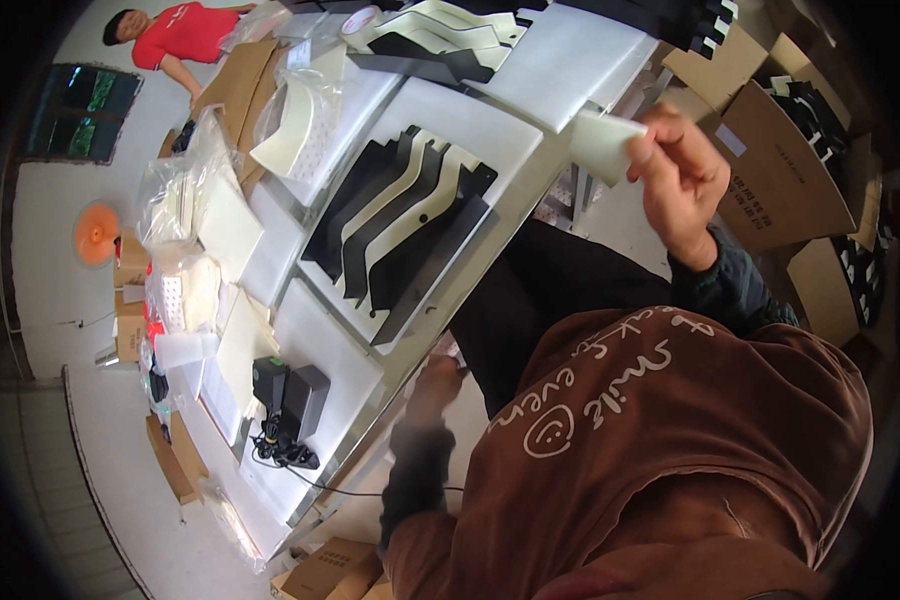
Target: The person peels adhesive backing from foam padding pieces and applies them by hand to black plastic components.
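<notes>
My right hand (685, 180) is raised past the table's near edge. Between its thumb and fingers it pinches a small, pale, thin sheet (602, 143), whose exact material I cannot make out. Low beside the table edge, my left hand (438, 388) is blurred by motion, its fingers hard to read. Nearest on the tabletop lies a group of black and cream zigzag-edged strips (400, 215), side by side on a white foam sheet (500, 150). A long dark strip (435, 265) rests along the near side of that group.
More curved strips (450, 40) and a tape roll (362, 20) lie at the far end. Plastic-wrapped pale sheets (295, 120) line the opposite side. A black device with a cable (285, 400) sits at the left. Cardboard boxes (785, 170) stand right; a person in red (185, 35) is across.
</notes>
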A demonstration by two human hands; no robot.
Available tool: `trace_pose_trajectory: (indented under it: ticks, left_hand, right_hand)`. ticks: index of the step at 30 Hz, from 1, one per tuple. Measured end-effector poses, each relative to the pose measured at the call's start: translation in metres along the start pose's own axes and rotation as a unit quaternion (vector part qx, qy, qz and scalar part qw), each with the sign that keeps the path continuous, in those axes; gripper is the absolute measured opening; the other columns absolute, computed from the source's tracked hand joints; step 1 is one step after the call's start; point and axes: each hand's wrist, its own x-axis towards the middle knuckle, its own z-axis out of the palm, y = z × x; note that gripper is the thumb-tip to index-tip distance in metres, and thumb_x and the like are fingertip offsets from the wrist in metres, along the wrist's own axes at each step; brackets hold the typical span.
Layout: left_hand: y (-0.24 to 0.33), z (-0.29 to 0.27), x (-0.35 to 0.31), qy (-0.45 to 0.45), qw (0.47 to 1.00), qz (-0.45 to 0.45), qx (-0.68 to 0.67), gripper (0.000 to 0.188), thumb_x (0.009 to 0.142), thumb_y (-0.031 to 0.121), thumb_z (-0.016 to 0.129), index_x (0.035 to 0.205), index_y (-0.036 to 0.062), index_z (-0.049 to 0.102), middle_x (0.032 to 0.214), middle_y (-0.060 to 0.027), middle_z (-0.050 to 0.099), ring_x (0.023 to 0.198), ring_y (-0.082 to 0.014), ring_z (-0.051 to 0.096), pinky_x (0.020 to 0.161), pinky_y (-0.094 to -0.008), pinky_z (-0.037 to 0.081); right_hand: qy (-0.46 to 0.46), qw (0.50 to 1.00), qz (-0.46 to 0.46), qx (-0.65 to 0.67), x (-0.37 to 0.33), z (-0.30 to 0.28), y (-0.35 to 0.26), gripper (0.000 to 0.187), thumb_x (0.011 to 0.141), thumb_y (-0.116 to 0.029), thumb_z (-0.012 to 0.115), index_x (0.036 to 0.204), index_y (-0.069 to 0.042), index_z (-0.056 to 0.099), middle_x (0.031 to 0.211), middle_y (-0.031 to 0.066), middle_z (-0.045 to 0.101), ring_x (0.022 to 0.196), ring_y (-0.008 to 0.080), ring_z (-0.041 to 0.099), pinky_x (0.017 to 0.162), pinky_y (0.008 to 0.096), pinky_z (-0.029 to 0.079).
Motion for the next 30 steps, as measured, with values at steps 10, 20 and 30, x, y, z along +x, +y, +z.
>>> trace_pose_trajectory:
  ticks: [10, 20, 30]
  left_hand:
    - [0.195, -0.167, -0.117, 0.228, 0.638, 0.276, -0.682, 0.03, 0.088, 0.0, 0.073, 0.115, -0.0088, 0.063, 0.103, -0.0114, 0.069, 0.092, -0.0171, 0.069, 0.082, -0.0291, 0.057]
    - [0.178, -0.161, -0.124, 0.326, 0.784, 0.236, -0.473, 0.019, 0.092, 0.002, 0.072, 0.11, -0.0033, 0.07, 0.089, -0.0053, 0.07, 0.078, -0.0084, 0.065, 0.068, -0.0219, 0.052]
    - [0.119, -0.234, -0.119, 0.612, 0.719, 0.204, -0.26, 0.036, 0.084, -0.007, 0.074, 0.119, -0.0019, 0.067, 0.088, -0.0034, 0.064, 0.077, -0.0092, 0.06, 0.073, -0.0217, 0.051]
  right_hand:
    - [-0.257, 0.857, -0.445, -0.04, -0.012, 0.071, -0.017, 0.021, 0.076, -0.008, 0.075, 0.067, -0.003, 0.058, 0.069, 0.0043, 0.053, 0.057, 0.0167, 0.053, 0.04, 0.0273, 0.041]
    - [-0.436, 0.863, -0.198, -0.162, 0.012, 0.036, -0.006, 0.044, 0.088, -0.039, 0.073, 0.11, 0.0, 0.071, 0.129, 0.0148, 0.061, 0.115, 0.0305, 0.055, 0.109, 0.0557, 0.032]
    - [-0.329, 0.878, -0.345, -0.04, 0.084, 0.136, 0.023, 0.019, 0.092, -0.021, 0.07, 0.099, -0.005, 0.075, 0.105, 0.0052, 0.065, 0.086, 0.0189, 0.057, 0.073, 0.0333, 0.048]
